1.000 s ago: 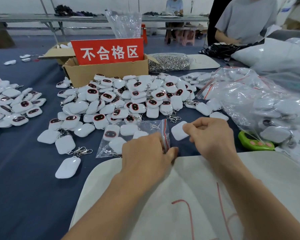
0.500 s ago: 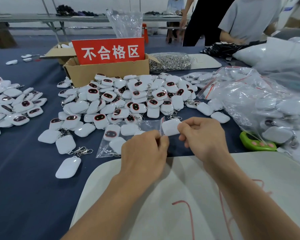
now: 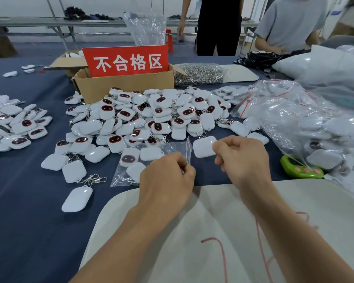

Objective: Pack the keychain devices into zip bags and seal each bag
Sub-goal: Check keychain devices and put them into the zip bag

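The left hand (image 3: 168,176) has thumb and fingers curled tight, pinching the red-striped mouth of a bag (image 3: 168,148). The right hand (image 3: 243,158) pinches a white device (image 3: 203,147) by its near edge and holds it just beside that mouth, at its 3 o'clock. The bag lies on the blue table (image 3: 29,221), running off toward 9 o'clock from the left hand, with a few devices in it, one face up. Both forearms cross a pale mat (image 3: 213,221) at 6 o'clock. At 12 o'clock sits the pile (image 3: 151,115) of loose devices, and behind it a box (image 3: 123,86) with a red sign (image 3: 127,61). At 2 o'clock is a heap of filled bags (image 3: 305,123); a green gadget (image 3: 300,170) lies at 3 o'clock. A second pile (image 3: 14,123) lies at 10 o'clock.
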A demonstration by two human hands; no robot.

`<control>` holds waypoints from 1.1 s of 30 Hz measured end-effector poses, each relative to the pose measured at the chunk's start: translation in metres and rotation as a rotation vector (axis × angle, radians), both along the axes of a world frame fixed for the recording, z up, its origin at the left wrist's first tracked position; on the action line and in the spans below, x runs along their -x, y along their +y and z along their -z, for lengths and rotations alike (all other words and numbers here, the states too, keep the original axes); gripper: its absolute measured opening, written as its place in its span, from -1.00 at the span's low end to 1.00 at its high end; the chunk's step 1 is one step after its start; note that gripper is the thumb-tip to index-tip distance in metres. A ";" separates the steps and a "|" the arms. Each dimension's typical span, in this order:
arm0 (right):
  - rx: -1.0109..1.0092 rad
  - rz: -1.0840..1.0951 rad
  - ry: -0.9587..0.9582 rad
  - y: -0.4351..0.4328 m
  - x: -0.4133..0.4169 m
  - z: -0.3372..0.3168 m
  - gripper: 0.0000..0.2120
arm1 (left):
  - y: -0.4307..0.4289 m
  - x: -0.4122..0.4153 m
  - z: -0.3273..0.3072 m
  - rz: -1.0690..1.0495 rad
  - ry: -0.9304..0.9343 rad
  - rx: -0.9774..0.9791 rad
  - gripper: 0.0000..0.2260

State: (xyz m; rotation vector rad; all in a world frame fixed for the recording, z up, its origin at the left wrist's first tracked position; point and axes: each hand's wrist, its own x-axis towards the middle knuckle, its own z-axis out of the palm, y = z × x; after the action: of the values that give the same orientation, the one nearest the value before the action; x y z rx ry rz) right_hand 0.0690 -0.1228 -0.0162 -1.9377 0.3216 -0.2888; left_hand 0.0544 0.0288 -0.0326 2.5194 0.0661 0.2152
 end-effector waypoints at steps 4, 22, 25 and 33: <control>-0.064 -0.076 0.021 0.008 0.001 0.004 -0.83 | 0.001 0.000 0.001 0.006 -0.014 -0.024 -0.88; 0.221 -0.028 0.014 -0.005 0.006 0.003 -0.85 | -0.001 0.003 0.006 0.013 -0.129 0.151 -0.83; 0.045 -0.065 -0.004 0.000 0.006 0.000 -0.88 | 0.000 0.001 0.007 0.036 -0.111 0.179 -0.84; 0.159 -0.146 0.089 0.003 0.002 0.009 -0.86 | -0.001 0.004 0.005 0.092 -0.191 0.266 -0.82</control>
State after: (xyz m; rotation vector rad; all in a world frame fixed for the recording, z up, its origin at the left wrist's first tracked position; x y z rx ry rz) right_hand 0.0666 -0.1199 -0.0253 -2.1228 0.2186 -0.1356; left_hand 0.0507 0.0282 -0.0374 2.2205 -0.0915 0.3827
